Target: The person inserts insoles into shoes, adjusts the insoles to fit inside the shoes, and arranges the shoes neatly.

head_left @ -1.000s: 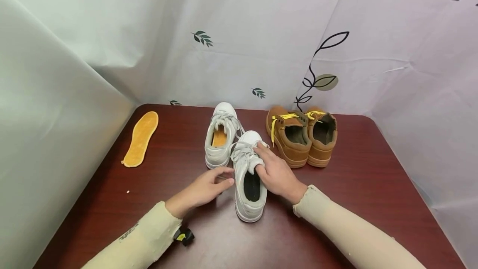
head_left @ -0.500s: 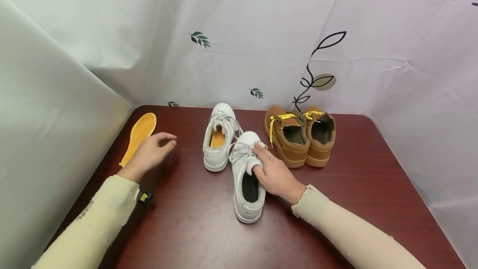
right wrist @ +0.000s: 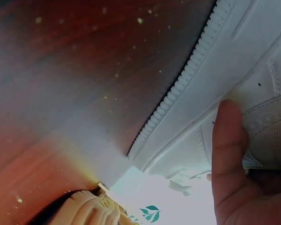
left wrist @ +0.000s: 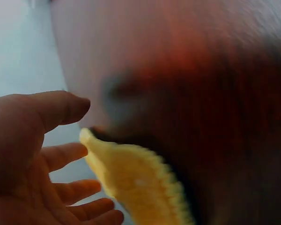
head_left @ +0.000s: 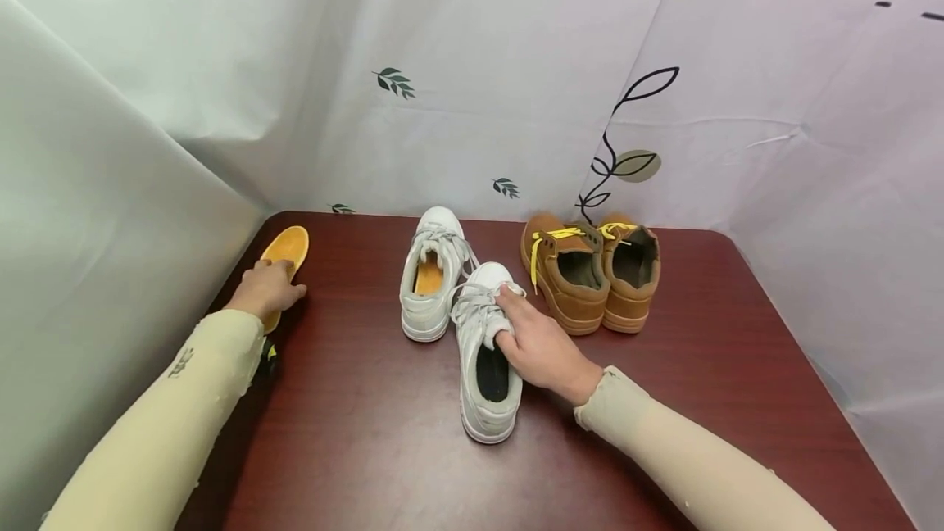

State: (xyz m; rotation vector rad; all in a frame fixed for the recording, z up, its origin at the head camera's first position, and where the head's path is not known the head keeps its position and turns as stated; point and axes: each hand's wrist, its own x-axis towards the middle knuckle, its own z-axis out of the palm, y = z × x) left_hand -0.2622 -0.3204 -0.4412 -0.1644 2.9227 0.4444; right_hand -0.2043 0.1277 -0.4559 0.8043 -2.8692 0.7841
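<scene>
At the table's left, my left hand is over a yellow fuzzy insole, covering its middle. In the left wrist view the fingers are spread beside the insole, thumb apart; whether they touch it, I cannot tell. My right hand grips the side of a white sneaker, thumb at its collar. Dark lining shows inside that shoe. One finger presses along the sneaker's outer wall in the right wrist view. Just behind stands a second white sneaker, with a yellow insole inside.
Two brown shoes with yellow laces stand close together to the right of the white pair. All of it is on a dark red table. White curtains with leaf prints hang at the back and sides.
My left hand has moved from beside the near white sneaker to the left, over the yellow insole. The right hand has kept its hold on the sneaker.
</scene>
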